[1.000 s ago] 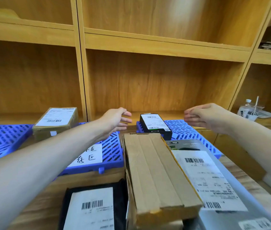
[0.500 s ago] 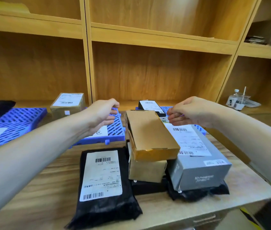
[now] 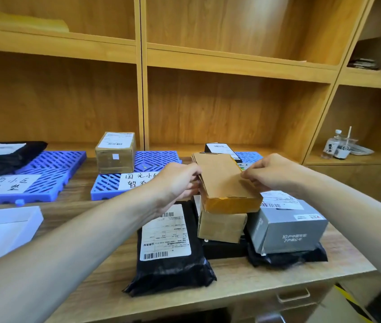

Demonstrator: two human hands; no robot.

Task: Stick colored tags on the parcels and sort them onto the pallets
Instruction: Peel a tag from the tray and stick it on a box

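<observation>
Hands now at the long cardboard box (image 3: 222, 180), atop the parcel pile on the table (image 3: 243, 285). Left hand (image 3: 178, 183) fingers curl round its left edge; right hand (image 3: 270, 174) pinches the right edge. Half a second ago both hovered clear.

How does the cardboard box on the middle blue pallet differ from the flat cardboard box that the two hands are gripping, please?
The pallet box is squat and cube-like; the gripped box is long and flat. The pallet box shows a white barcode label on top and a small white tag on its front; the gripped box's top is plain. The pallet box stands alone, untouched; the gripped box lies atop a stack, held by the left hand and right hand. Both are brown cardboard.
</observation>
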